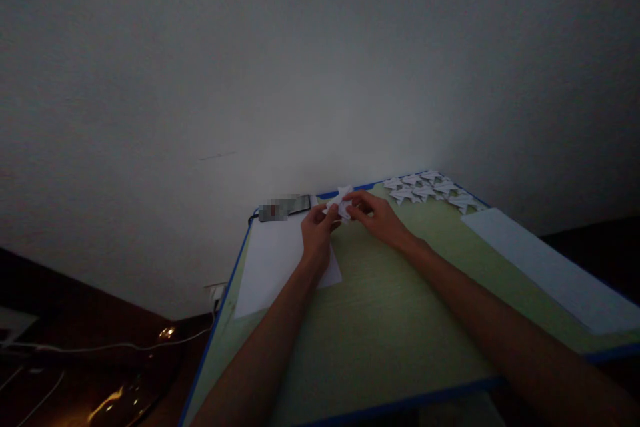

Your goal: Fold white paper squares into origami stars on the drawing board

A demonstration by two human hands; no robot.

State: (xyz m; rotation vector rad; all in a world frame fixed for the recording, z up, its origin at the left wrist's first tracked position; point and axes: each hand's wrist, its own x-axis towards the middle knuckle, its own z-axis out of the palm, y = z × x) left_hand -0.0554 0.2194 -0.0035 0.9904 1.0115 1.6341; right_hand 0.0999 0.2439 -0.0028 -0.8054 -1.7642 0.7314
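Observation:
Near the far edge of the table, a small folded white paper piece (341, 203) with pointed ends is held up between both hands. My left hand (317, 227) pinches its left side between thumb and fingers. On the other side, my right hand (373, 213) grips the right part with bent fingers. The paper's lower folds are partly hidden by the fingers. Beneath my left wrist lies a sheet of white paper (270, 260) on the light green tabletop (395, 307).
Several folded paper shapes (425, 192) sit in rows at the far right corner. A long white paper (545, 267) lies along the right edge. A phone-like device (300, 205) rests at the far left with a cable. The wall (320, 80) stands behind the table.

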